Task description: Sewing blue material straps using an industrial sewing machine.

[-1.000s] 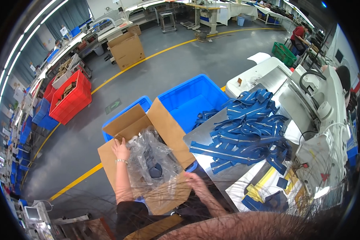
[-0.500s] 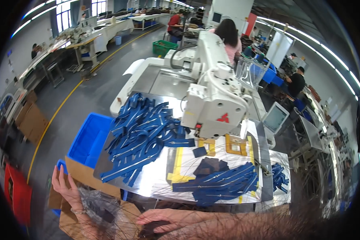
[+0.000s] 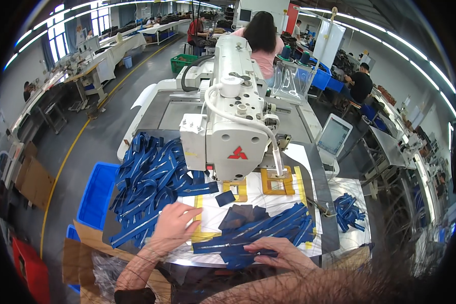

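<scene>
My left hand (image 3: 175,223) hovers over the metal table plate, fingers slightly spread and nothing in them. It is close to a big heap of blue zippers (image 3: 146,182). My right hand (image 3: 281,253) rests at the near edge of a smaller row of blue zippers (image 3: 268,226), its fingers stretched over the strips with a gap at the thumb. Dark fabric patches (image 3: 242,215) lie just beyond that row, partly overlapped by it. A single small dark blue square (image 3: 225,198) sits below the white sewing machine head (image 3: 233,134).
Two yellow-edged clamp frames (image 3: 277,183) lie under the machine head. A screen (image 3: 334,136) and another zipper bunch (image 3: 348,212) are at the right. Left of the table stand a blue bin (image 3: 97,195) and an open cardboard box (image 3: 81,258) with clear plastic. Other people work farther off.
My left hand has moved from over the box at the left onto the table. My right hand has gone from near the box to the smaller zipper row. The view has shifted.
</scene>
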`<state>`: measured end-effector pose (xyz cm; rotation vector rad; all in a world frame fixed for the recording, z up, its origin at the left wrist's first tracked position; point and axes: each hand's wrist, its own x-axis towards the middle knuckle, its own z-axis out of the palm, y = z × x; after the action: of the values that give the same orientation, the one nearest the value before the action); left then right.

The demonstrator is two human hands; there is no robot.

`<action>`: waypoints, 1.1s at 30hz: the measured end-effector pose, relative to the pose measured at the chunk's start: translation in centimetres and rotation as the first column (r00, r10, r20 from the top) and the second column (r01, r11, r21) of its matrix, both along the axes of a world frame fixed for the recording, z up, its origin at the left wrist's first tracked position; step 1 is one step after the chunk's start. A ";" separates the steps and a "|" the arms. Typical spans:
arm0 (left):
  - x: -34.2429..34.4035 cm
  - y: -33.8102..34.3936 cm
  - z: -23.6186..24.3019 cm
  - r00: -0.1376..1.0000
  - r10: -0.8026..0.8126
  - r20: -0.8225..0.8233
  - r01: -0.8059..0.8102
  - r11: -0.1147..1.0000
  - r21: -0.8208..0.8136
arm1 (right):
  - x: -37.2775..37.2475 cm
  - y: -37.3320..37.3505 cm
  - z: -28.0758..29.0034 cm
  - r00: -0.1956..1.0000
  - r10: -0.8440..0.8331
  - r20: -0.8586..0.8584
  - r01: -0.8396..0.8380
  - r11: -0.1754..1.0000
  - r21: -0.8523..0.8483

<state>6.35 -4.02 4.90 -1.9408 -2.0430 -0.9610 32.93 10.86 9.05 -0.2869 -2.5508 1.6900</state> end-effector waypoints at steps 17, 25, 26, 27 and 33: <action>0.2 10.9 -2.2 0.917 0.126 0.378 0.066 0.887 -0.456 | -4.1 9.9 -5.9 0.985 -0.168 -0.035 -0.007 0.168 -0.986; 0.6 10.4 -1.7 0.868 0.089 0.488 0.154 0.887 -0.435 | -4.6 9.9 -5.2 0.971 -0.224 0.083 0.149 0.296 -0.944; 1.1 10.1 -1.7 0.800 0.059 0.597 0.186 0.922 -0.339 | -4.8 9.8 -5.3 0.968 -0.232 0.099 0.200 0.465 -0.863; 1.4 9.8 -1.6 0.718 0.041 0.695 0.221 0.933 -0.283 | -5.1 9.7 -5.4 0.958 -0.249 0.143 0.270 0.612 -0.744; 1.4 9.2 -1.1 0.838 -0.421 0.346 0.467 0.883 -0.056 | -7.5 8.6 -7.0 0.955 -0.233 -0.185 0.174 0.941 -0.290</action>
<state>7.75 5.21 3.75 -2.5582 -1.8810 -1.3473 25.47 19.48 2.09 -0.3480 -2.0588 1.8715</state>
